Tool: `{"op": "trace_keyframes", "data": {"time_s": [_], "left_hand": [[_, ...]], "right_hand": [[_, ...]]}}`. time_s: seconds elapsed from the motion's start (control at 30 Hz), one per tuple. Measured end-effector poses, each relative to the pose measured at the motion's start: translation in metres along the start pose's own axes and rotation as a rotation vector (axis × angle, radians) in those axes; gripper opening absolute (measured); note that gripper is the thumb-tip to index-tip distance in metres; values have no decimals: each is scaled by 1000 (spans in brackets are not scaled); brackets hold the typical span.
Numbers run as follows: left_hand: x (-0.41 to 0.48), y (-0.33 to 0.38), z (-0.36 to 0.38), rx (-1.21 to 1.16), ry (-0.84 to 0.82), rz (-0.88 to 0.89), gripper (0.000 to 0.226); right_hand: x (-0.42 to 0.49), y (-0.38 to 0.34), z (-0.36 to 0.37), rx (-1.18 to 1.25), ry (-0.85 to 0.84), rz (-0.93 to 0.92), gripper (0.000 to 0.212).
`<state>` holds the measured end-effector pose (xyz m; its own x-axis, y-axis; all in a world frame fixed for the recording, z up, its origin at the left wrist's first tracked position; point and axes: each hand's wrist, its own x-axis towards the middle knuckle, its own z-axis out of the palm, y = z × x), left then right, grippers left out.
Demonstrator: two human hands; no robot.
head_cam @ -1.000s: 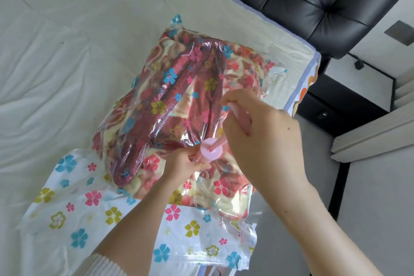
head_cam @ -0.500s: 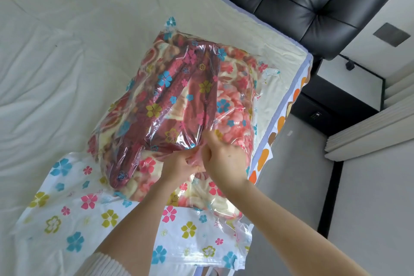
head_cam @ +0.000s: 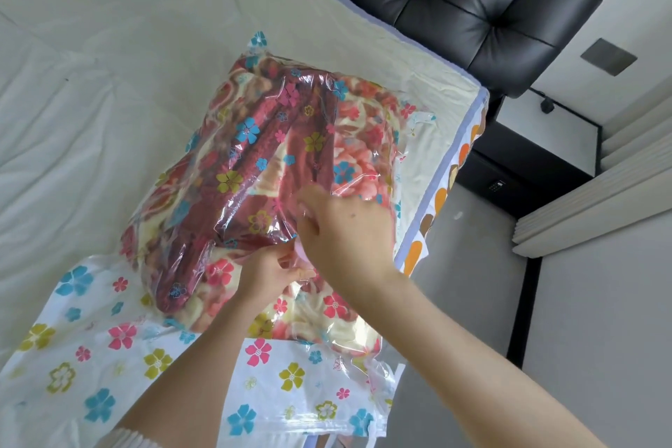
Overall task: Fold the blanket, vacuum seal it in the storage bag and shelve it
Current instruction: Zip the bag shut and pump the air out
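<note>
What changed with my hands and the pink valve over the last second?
The right hand dropped from above onto the pink valve, now covering most of it. The left hand stayed pinching the bag beside the valve. The storage bag with the blanket stayed put.

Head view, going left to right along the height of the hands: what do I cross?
White bedsheet → clear flower-printed storage bag holding the red floral blanket → right hand → bed's orange-patterned edge → grey floor.
</note>
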<state>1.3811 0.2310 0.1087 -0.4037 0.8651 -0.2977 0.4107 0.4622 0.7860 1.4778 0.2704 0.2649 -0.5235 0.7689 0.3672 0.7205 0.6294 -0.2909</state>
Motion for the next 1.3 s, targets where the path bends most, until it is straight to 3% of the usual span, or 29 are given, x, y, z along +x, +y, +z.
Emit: {"op": "trace_keyframes", "data": {"time_s": [0.07, 0.1, 0.13, 0.23, 0.3, 0.33, 0.37, 0.43, 0.47, 0.53, 0.63, 0.7, 0.83, 0.87, 1.0, 1.07, 1.1, 1.2, 1.23, 1.3], "left_hand": [[2, -2, 2, -7, -2, 13, 27], [2, -1, 1, -3, -9, 46, 11], [4, -5, 3, -10, -8, 59, 11], [-1, -6, 4, -3, -18, 98, 18], [-3, -3, 4, -12, 28, 139, 10], [-2, -3, 3, -16, 33, 124, 20], [-1, -4, 2, -23, 11, 94, 24], [2, -8, 1, -33, -33, 60, 13], [4, -10, 2, -32, -32, 67, 23], [3, -7, 4, -35, -28, 104, 34], [3, 0, 8, 0, -55, 105, 43], [7, -2, 5, -5, -44, 97, 37], [9, -12, 1, 8, -32, 113, 42], [8, -11, 3, 6, -29, 114, 43], [6, 0, 7, 48, -48, 110, 32], [8, 2, 2, 24, -36, 100, 30], [8, 1, -1, 15, -27, 94, 31], [9, 0, -3, 41, -18, 117, 36], [9, 0, 0, 42, -21, 125, 38], [8, 0, 7, 60, -32, 116, 39]], "right_hand": [[12, -10, -33, 58, 211, -13, 16], [10, -7, -34, 95, 254, 7, 18], [2, 3, -22, 137, 247, 18, 19], [-26, 23, 28, 69, -6, 69, 17], [-20, 25, 28, -29, -11, 56, 18], [-15, 19, 18, -13, -6, 24, 15], [-8, 11, 4, 34, 36, -2, 11], [2, -2, -30, 71, 220, -11, 10], [1, 1, -30, 117, 285, 5, 12], [-14, 19, -1, 167, 248, 55, 10], [-24, 34, 39, 18, 3, 89, 7], [-14, 26, 25, -41, -54, 38, 9], [4, 10, -35, 84, 294, -89, 27], [0, 18, -26, 99, 302, -74, 29], [-12, 34, 37, -100, -205, -46, 35], [2, 33, 34, -177, -257, -126, 18], [12, 28, 19, -92, -214, -141, 19], [20, 23, -14, 20, 198, -43, 29], [13, 33, -1, -13, 214, 7, 32], [-7, 33, 25, -109, -33, 58, 41]]}}
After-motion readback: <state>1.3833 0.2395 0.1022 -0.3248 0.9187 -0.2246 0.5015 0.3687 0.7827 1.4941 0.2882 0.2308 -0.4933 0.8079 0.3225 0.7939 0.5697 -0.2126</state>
